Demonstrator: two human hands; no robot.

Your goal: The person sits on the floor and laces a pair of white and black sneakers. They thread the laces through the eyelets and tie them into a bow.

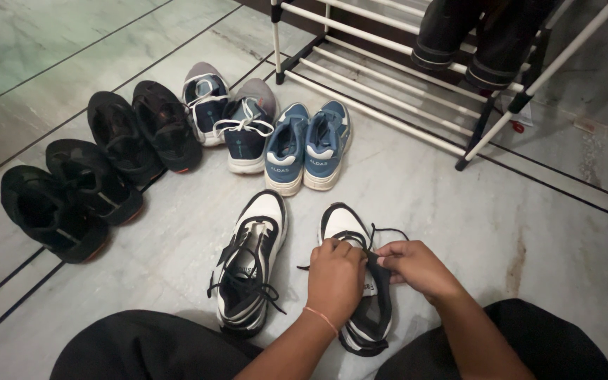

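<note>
Both hands work at the laces of one black-and-white sneaker (360,281) that stands on the pale stone floor (459,204) right in front of the seated person, between the knees. The left hand (333,281) lies over the middle of the shoe with its grip closed on the black lace (378,232); a thin cord band circles that wrist. The right hand (416,267) sits just beside it, its grip pinched on the same lace, a loop of which curls out past the toe. To judge by this, the lacing or tying of this shoe is the step in hand, and the move after it calls for a steady pull with both ends kept apart.

The matching sneaker (251,271) stands just to the left, its laces loose. Farther off sit a blue pair (307,144), a grey-and-navy pair (230,116) and two black pairs (86,169), in a row near a white-barred shoe rack (388,77).

The hands cover the shoe's tongue and eyelets, so whether a knot is formed cannot be told. The dark things on the rack's top are cut off by the frame
</note>
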